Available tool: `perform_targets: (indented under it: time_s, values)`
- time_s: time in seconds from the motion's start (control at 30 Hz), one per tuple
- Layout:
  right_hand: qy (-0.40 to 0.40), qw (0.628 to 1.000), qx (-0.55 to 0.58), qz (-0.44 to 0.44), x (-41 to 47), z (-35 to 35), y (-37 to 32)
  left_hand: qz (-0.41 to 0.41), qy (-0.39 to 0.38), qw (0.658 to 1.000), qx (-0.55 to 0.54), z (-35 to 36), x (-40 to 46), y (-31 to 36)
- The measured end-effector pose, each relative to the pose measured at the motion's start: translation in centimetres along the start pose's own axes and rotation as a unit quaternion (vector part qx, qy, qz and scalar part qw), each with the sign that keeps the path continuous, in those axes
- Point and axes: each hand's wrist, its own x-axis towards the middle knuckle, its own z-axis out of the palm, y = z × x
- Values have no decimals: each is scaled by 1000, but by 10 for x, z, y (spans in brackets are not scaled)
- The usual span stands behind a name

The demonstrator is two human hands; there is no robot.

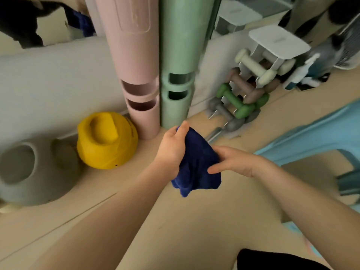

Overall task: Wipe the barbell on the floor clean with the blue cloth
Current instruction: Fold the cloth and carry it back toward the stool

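Both hands hold the cloth [196, 162] in the air above the floor [136, 211], bunched between them. The left hand [172, 148] grips its upper left edge, fingers curled round the fabric and the thumb lying along the top. The right hand [236, 162] presses against the cloth's right side with fingers nearly straight and close together, the tips sunk into the folds. A loose corner hangs below both hands. Just beyond the cloth, a short length of the metal bar [214, 134] lies on the floor, most of it hidden behind the fabric; it runs toward the dumbbell rack [251, 88] by the wall. A yellow kettlebell [106, 141] sits left of the hands, a grey kettlebell [33, 170] beside it.
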Motion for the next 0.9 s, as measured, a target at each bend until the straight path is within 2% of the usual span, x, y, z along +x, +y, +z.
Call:
perform_targets:
  time_s: [0.1, 0.17, 0.23, 0.3, 0.37, 0.47, 0.63, 0.67, 0.7, 0.8, 0.83, 0.87, 0.9]
  values:
    - [98, 990, -100, 20, -21, -36, 12, -59, -4, 995, -85, 41, 8, 8]
    - [180, 976, -119, 29, -39, -60, 17, -83, -69, 985, -131, 72, 9, 15]
    - [262, 960, -102, 23, -60, -78, 20, -46, -146, 983, -105, 102, 8, 20]
    - [306, 952, 17, 2, -81, -89, 17, 47, -207, 976, -45, 132, 3, 28]
    - [328, 928, 180, -4, -100, -100, 11, 133, -276, 952, 23, 155, 0, 37]
    - [317, 894, 311, -52, -130, -123, 3, 192, -359, 908, 98, 182, -5, 44]
    - [326, 836, 423, -130, -169, -150, 9, 240, -290, 912, 163, 227, -6, 42]
    - [320, 830, 433, -145, -175, -153, 11, 281, -285, 894, 201, 236, -8, 41]
    - [308, 830, 436, -164, -182, -157, 13, 340, -282, 863, 247, 246, -10, 41]
    - [266, 822, 449, -230, -204, -167, 19, 491, -243, 748, 375, 275, -19, 43]
    - [248, 810, 467, -254, -212, -170, 22, 517, -226, 725, 395, 284, -22, 43]
    - [224, 801, 479, -281, -221, -175, 25, 529, -213, 716, 403, 293, -24, 44]
    - [192, 795, 482, -314, -229, -181, 28, 525, -205, 723, 400, 301, -27, 47]
